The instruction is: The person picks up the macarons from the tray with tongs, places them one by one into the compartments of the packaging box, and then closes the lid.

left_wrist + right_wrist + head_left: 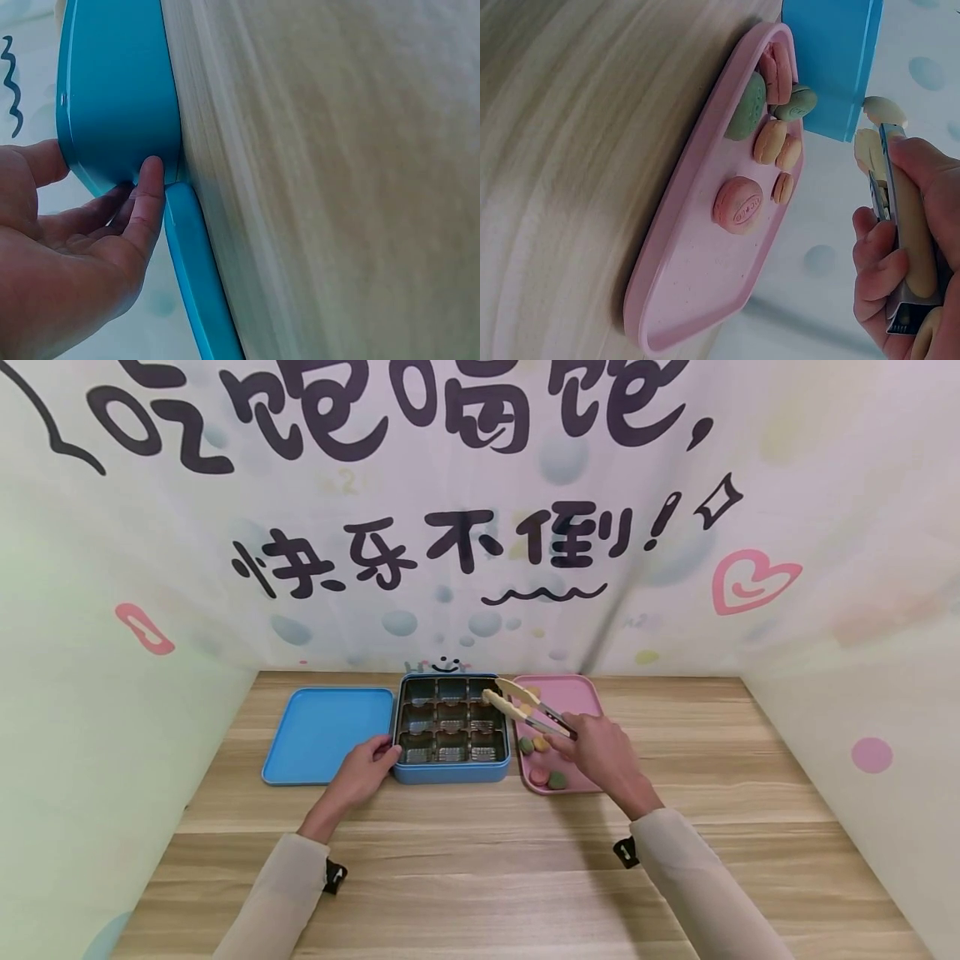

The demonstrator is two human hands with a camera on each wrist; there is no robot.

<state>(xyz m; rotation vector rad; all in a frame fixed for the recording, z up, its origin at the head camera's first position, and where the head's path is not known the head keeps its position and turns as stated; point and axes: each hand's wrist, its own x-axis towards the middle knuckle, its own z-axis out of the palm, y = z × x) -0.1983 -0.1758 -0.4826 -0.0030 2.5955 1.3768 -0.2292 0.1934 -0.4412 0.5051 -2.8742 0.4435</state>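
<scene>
My left hand (366, 768) holds the near left corner of a blue box (450, 772). In the left wrist view, its thumb is at the box's rim and the fingers (150, 180) touch the side. Inside the box sits a dark clear-plastic insert (452, 718) with several compartments. My right hand (600, 752) grips a pair of tongs (551, 720) with beige tips, which reach over the box's far right part. Whether the tips hold anything, I cannot tell. Several macarons, including a pink one (739, 205) and a green one (748, 109), lie on a pink tray (697, 300).
A blue lid (326, 735) lies at the box's left, beside it. The pink tray stands close at the box's right. All rest on a wood-grain table (480, 868), with a printed backdrop (480, 635) behind and pale walls (862, 777) on both sides.
</scene>
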